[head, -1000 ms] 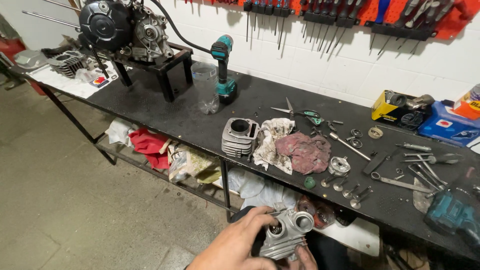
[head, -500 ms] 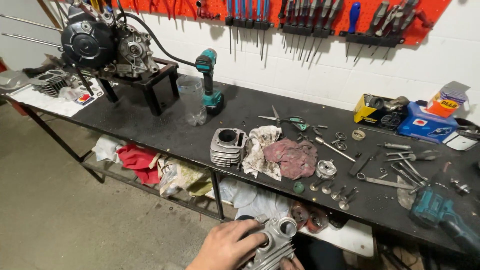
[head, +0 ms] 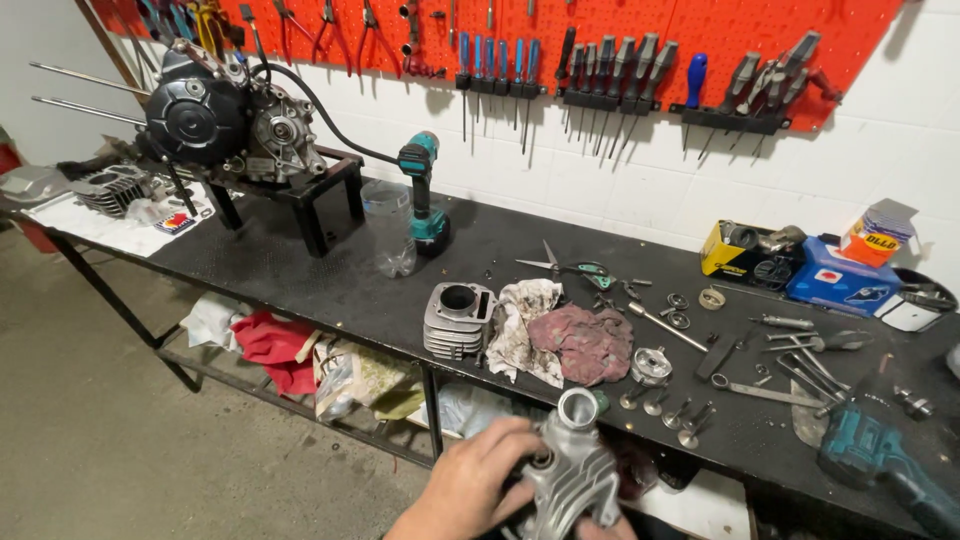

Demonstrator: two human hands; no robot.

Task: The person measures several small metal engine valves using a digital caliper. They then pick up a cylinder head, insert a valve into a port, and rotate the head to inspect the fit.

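Cylinder head (head: 575,470), finned grey metal, is held at 6 o'clock in the frame, below the front edge of the black workbench (head: 330,280). Left hand (head: 470,480) is clamped around its left side; right hand (head: 600,528) is barely seen beneath (grip cannot be told). Finned cylinder (head: 457,318) is seen on the bench at 11 o'clock from the head, touching stained rags (head: 560,335).

At the bottom centre of the frame, the left hand (head: 470,480) grips a finned grey cylinder head (head: 572,470), held in front of the black workbench (head: 330,280). Only a sliver of the right hand (head: 598,528) shows beneath it. A finned cylinder (head: 458,318) stands mid-frame beside 2 rags (head: 560,335). An engine (head: 225,115) sits upper left, a cordless drill (head: 423,190) beside it.
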